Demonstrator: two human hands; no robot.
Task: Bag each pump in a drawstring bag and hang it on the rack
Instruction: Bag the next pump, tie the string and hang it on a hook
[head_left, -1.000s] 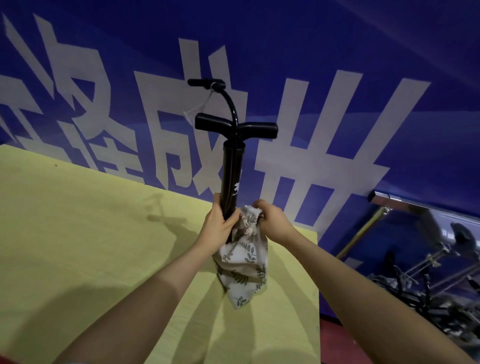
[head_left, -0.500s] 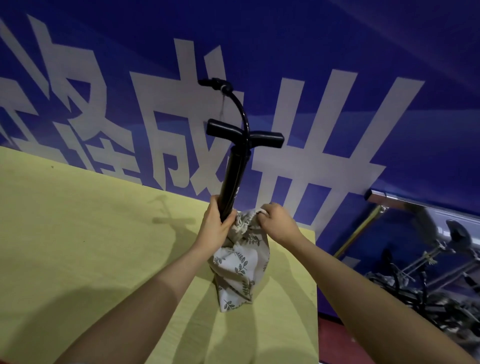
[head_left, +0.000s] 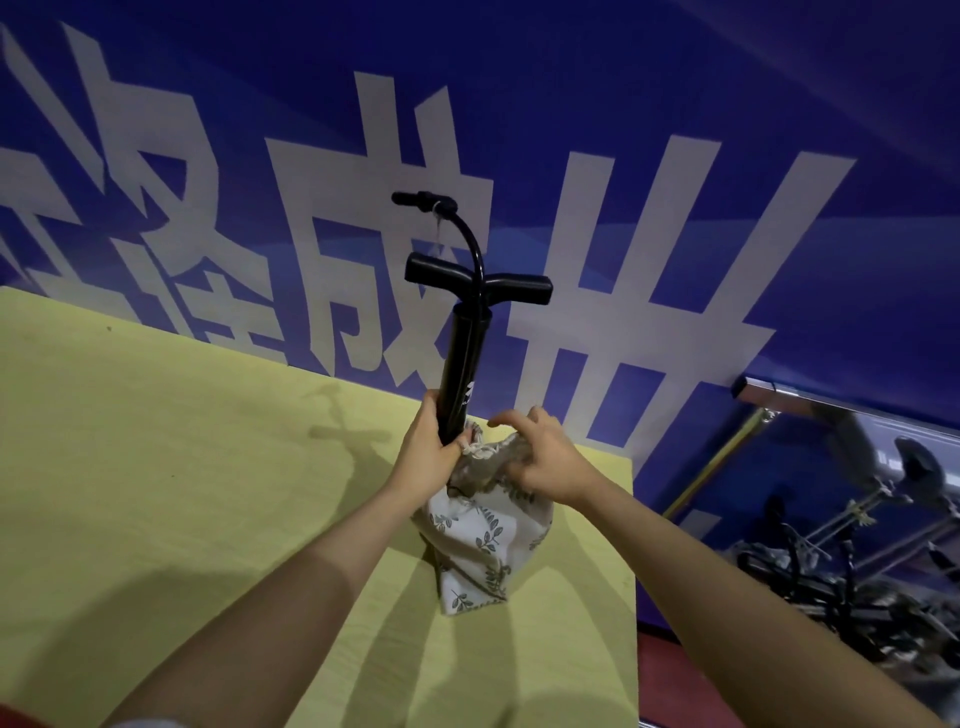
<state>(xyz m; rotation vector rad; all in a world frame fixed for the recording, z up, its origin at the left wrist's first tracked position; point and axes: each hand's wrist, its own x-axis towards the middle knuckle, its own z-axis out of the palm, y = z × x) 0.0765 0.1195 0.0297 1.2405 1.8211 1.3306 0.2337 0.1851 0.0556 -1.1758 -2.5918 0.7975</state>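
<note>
A black hand pump (head_left: 464, 364) stands upright over the yellow table (head_left: 156, 467), its T-handle and curved hose at the top. Its lower end sits inside a white drawstring bag (head_left: 483, 540) printed with leaves. My left hand (head_left: 428, 457) grips the pump barrel at the bag's mouth, where the drawstring cord shows. My right hand (head_left: 540, 457) pinches the gathered rim of the bag on the right side. The pump's base is hidden in the bag.
A blue banner (head_left: 623, 156) with large white characters hangs behind the table. To the right, below the table's edge, a metal rail (head_left: 831, 410) and a heap of dark pumps (head_left: 857, 571) lie on the floor.
The bag has come lower and now rests on the table. My right hand has shifted its hold on the bag's rim. The pump has straightened a little.
</note>
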